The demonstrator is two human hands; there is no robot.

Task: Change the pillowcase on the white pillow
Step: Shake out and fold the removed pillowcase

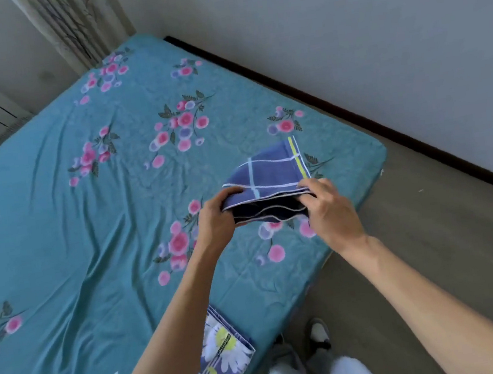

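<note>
Both hands, left (217, 213) and right (328, 204), pinch the folded blue pillowcase (269, 181) by its near edge, held between them above the bed (55, 210). Better to find the open hem first, then shake it open; the pillow isn't clearly visible.

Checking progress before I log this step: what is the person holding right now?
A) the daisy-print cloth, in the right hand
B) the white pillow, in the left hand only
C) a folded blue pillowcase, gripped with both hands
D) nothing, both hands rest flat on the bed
C: the left hand and right hand each grip one end of the folded blue pillowcase above the bed.
</note>
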